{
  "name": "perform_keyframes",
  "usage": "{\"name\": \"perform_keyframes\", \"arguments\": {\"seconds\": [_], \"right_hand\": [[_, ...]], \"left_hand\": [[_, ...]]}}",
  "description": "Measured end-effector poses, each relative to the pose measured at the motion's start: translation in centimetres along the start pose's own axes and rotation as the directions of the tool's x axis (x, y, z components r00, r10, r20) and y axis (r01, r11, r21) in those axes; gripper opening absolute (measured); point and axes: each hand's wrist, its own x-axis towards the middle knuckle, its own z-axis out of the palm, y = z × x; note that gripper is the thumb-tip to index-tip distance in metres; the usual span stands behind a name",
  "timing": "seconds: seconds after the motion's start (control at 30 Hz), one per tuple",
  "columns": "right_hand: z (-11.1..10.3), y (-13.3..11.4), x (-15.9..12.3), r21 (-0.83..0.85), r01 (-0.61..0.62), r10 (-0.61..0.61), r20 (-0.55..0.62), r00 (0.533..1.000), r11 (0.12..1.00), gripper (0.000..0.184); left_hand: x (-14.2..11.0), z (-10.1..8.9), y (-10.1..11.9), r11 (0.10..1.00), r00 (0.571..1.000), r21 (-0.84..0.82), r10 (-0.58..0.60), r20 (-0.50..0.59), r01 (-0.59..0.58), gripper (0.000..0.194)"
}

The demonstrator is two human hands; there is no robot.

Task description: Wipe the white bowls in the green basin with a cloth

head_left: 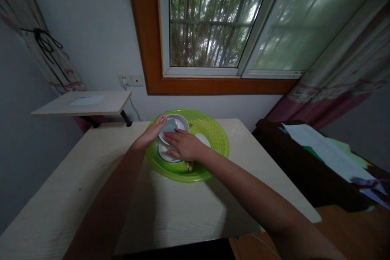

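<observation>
My left hand grips the left rim of a white bowl, which is tilted toward me. Inside that bowl lies a grey-blue piece, probably a cloth. My right hand reaches over the bowl with fingers spread, the fingertips at the lower edge of the cloth; whether they pinch it is unclear. Under the tilted bowl sits a second white bowl with a dark rim line, partly hidden by my right hand. All of this is in a round bright-green plastic basket.
A white rounded dish and short light wooden sticks lie in the basket. The basket stands on a pale wooden table below a window. A small raised shelf is at the left; papers lie on dark furniture at right.
</observation>
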Motion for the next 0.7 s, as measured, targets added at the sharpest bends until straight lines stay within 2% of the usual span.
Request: {"name": "perform_keyframes", "arguments": {"seconds": [0.17,0.37,0.5,0.7], "right_hand": [[0.1,0.0,-0.1,-0.077,-0.056,0.053,-0.041,0.998,0.995,0.066],[-0.2,0.4,0.0,-0.171,-0.165,0.151,-0.09,0.984,0.971,0.079],[-0.2,0.3,0.0,-0.238,-0.227,0.207,-0.105,0.973,0.944,0.065],[-1.0,-0.3,0.2,-0.295,-0.272,0.263,-0.07,0.962,0.916,0.03]], "left_hand": [[0.3,0.1,-0.6,0.999,0.998,-0.05,0.006,0.057,-0.003,0.049],[0.5,0.4,-0.9,0.999,0.998,-0.053,0.012,0.06,-0.009,0.049],[0.5,0.4,-0.8,0.999,0.999,-0.05,0.023,0.036,-0.021,0.05],[0.5,0.2,-1.0,0.999,1.0,-0.029,0.026,-0.014,-0.027,0.051]]}}
